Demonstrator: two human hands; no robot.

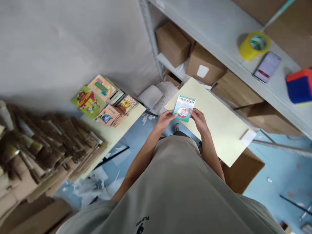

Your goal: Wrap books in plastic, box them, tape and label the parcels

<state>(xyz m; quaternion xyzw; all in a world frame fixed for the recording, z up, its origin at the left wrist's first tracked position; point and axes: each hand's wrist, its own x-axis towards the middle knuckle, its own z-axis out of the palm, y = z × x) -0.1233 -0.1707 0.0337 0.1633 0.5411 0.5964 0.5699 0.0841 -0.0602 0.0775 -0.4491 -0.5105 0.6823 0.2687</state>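
A small teal-and-white booklet [184,105] with Chinese characters and a cartoon child on its cover is held up in front of me. My left hand [166,118] grips its lower left edge, thumb on the cover. On the lower right edge, my right hand [198,117] pinches it the same way, fingers mostly hidden behind. Beneath and beyond the booklet lies a pale yellow tabletop [214,126]. Its cover faces me, and it looks closed.
Picture books [94,102] lie in stacks on another pale table to the left, near piled flattened cardboard [48,149]. Shelves at right hold cardboard boxes [207,61], yellow tape [254,45] and a phone [267,66]. Paper scraps [95,185] litter the blue floor.
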